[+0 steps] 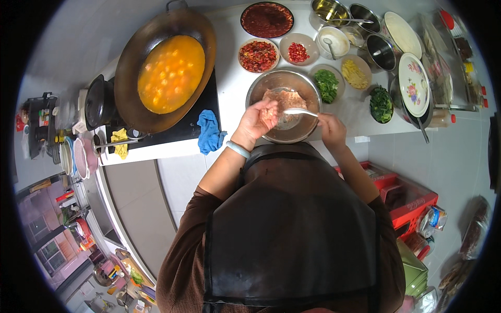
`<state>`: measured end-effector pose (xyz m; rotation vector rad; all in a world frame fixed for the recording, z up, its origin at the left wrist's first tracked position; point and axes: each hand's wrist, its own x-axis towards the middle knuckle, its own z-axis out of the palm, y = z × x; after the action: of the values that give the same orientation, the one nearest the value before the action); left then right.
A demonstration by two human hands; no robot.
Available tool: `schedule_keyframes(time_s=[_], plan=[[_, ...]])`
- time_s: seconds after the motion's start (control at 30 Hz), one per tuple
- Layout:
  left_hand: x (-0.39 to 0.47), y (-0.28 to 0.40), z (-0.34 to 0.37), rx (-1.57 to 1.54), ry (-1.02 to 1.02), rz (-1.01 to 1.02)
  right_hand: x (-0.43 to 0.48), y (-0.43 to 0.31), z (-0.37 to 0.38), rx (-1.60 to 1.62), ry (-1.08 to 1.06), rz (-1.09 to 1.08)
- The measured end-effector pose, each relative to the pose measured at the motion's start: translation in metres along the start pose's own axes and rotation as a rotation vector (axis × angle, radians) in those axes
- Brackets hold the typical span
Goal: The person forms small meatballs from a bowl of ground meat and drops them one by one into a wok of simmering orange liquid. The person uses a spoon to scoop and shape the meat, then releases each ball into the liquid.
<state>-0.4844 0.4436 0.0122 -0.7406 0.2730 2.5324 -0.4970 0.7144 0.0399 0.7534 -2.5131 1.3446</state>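
Note:
A steel mixing bowl (254, 92) with minced raw meat (287, 98) in it stands on the white counter in front of me. Over its left side my left hand (260, 119) is turned palm up, holding a portion of the minced meat. My right hand (332, 131), at the bowl's right rim, grips the handle of a white spoon (299, 112), whose head lies beside my left fingers. To the left, a large wok (127, 84) holds orange broth (170, 76) with pale lumps in it.
Behind the bowl are plates of chopped dried chillies (257, 56), red chilli rings (298, 53) and dark sauce (267, 19). Chopped greens (326, 84) and yellow minced pieces (354, 73) sit right. A blue cloth (210, 131) lies at the counter's edge; a lidded enamel pot (414, 84) stands far right.

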Motion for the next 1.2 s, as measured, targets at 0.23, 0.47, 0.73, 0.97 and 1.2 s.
schedule_keyframes(time_s=[0.23, 0.47, 0.73, 0.97, 1.2], plan=[[-0.003, 0.027, 0.009, 0.181, -0.05, 0.138, -0.009, 0.015, 0.015, 0.115, 0.127, 0.291], [0.003, 0.009, 0.035, 0.175, 0.052, 0.224, -0.011, 0.015, 0.017, 0.136, 0.134, 0.347], [0.001, 0.02, 0.024, 0.154, -0.095, 0.116, -0.011, 0.013, 0.019, 0.167, 0.122, 0.366], [-0.007, 0.021, 0.05, -0.028, 0.022, 0.209, -0.009, 0.013, 0.021, 0.155, 0.112, 0.314], [-0.011, 0.016, 0.036, 0.125, -0.176, 0.198, -0.008, 0.012, 0.023, 0.104, 0.058, 0.269]])
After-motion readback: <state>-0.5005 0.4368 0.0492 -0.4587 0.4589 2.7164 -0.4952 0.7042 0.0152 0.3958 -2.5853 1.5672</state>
